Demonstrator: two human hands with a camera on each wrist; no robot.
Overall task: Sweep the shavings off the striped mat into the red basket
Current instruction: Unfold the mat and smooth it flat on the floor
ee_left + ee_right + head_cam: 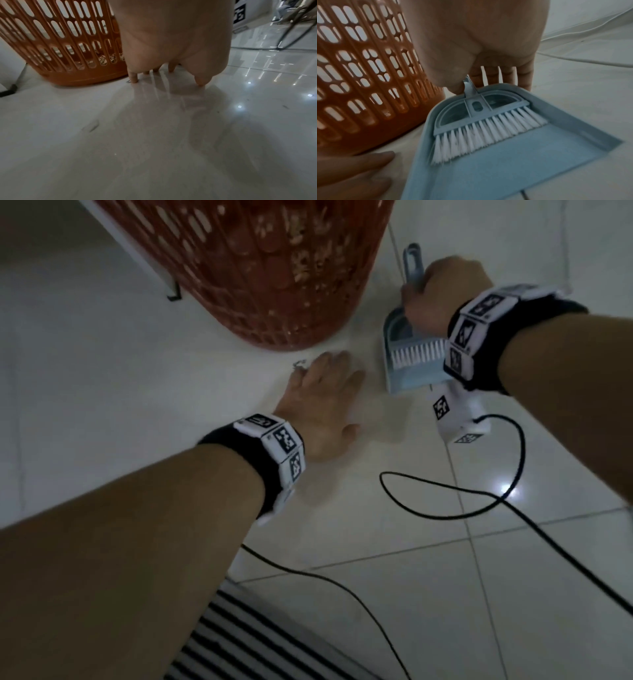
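1. The striped mat (239, 642) lay at the lower left of the head view, partly under the left forearm, well apart from the other things.
2. The red basket (260, 268) stood on the tiled floor (376, 594) at the upper left, with pale shavings (308, 261) showing through its slotted wall near the bottom.
3. The left hand (325, 402) was spread flat, palm down, its fingertips (134, 79) touching the floor just in front of the basket's base. It held nothing.
4. A small curled scrap (299, 365) lay on the floor just beside the left hand's fingers; it may have been a stray shaving, though the blur left that unclear.
5. The blue dustpan (400, 371) lay on the floor just right of the basket, its open mouth facing the person.
6. The blue hand brush (481, 116) rested inside the pan, its white bristles (484, 134) fanned across the pan's flat bed.
7. The right hand (442, 292) was over the handles at the far end of the pan, thumb against the brush handle and fingers hanging behind; I could not tell how firmly it gripped.
8. A black cable (479, 508) looped over the floor at the right.
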